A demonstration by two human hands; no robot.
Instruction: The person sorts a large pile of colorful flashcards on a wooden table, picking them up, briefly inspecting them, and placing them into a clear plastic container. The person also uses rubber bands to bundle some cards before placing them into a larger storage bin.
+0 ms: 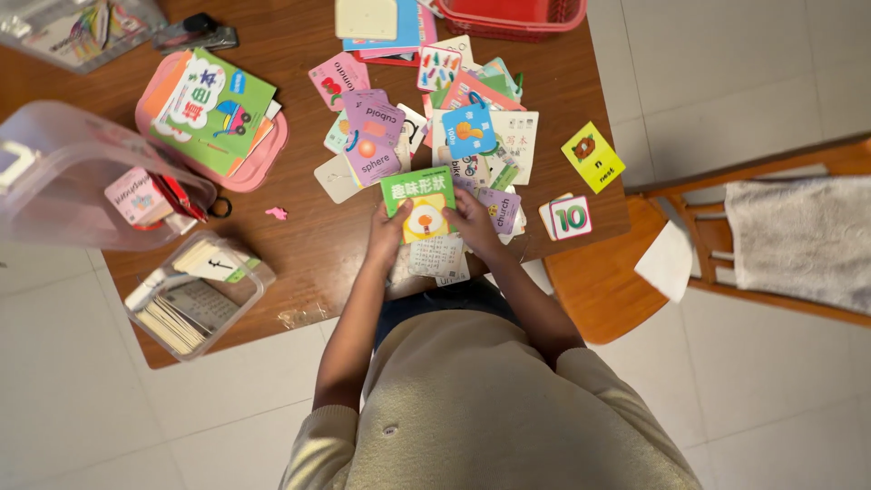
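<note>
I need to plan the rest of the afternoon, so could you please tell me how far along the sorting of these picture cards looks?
Done: one small clear tub at the table edge already holds stacked cards. In hand: the left hand and right hand together hold a green and yellow card over the wooden table. Left: a loose heap of cards lies scattered beyond it, so most seems undone.

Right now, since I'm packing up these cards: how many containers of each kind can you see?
Clear plastic tubs: 2
Red basket: 1
Pink case: 1
Clear zip bag: 1
Total: 5
</note>
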